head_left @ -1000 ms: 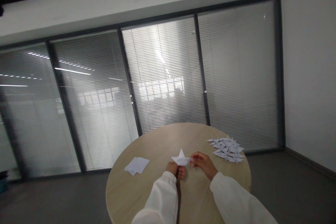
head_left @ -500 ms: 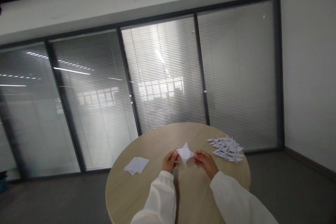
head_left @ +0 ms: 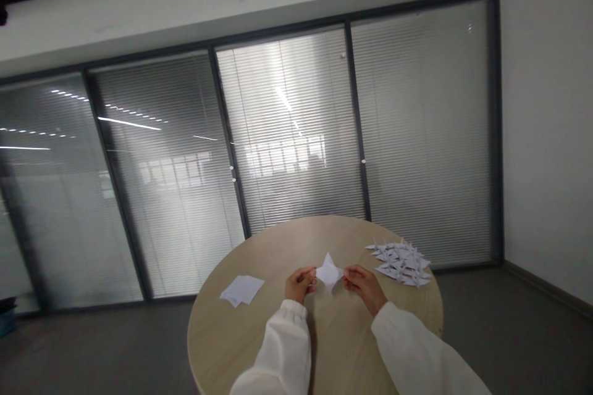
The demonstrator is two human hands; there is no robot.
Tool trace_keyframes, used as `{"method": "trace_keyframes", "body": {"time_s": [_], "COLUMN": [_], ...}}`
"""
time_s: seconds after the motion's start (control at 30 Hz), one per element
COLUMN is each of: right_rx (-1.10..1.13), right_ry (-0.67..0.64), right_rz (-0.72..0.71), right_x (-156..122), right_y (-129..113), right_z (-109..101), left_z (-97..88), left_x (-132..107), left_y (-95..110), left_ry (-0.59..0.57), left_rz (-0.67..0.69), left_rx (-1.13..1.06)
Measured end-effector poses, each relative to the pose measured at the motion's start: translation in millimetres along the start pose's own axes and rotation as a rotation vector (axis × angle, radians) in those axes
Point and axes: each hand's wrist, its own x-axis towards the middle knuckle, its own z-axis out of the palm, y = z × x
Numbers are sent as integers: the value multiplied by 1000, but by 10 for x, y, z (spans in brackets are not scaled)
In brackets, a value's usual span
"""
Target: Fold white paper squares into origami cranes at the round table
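Observation:
A small folded white paper piece [head_left: 328, 271], roughly diamond-shaped with pointed corners, hangs just above the round wooden table [head_left: 259, 333]. My left hand [head_left: 300, 284] pinches its left corner with closed fingers. My right hand [head_left: 364, 286] pinches its right corner the same way. Both arms are in white sleeves and reach in from the bottom of the view.
A pile of several folded white paper figures [head_left: 401, 262] lies at the table's far right. A small stack of flat white paper sheets [head_left: 241, 290] lies at the left. Glass walls with closed blinds stand behind the table; grey floor surrounds it.
My left hand has come up from under the paper to pinch its left corner. The folded piece has turned from lying flat to facing me, stretched between both hands.

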Motion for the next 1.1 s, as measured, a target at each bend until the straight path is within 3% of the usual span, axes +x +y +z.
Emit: {"method": "trace_keyframes", "body": {"time_s": [0.47,1.1], "right_rx": [-46,-208], "right_ry": [94,151], "right_rz": [-47,-140], "right_x": [63,47], "right_y": [64,4], "right_z": [-90,-69], "left_z": [17,61], "left_x": [-16,-48], "left_y": [6,6], "left_ry": [110,125], "left_rz": [23,154], "left_rx": [102,147]}}
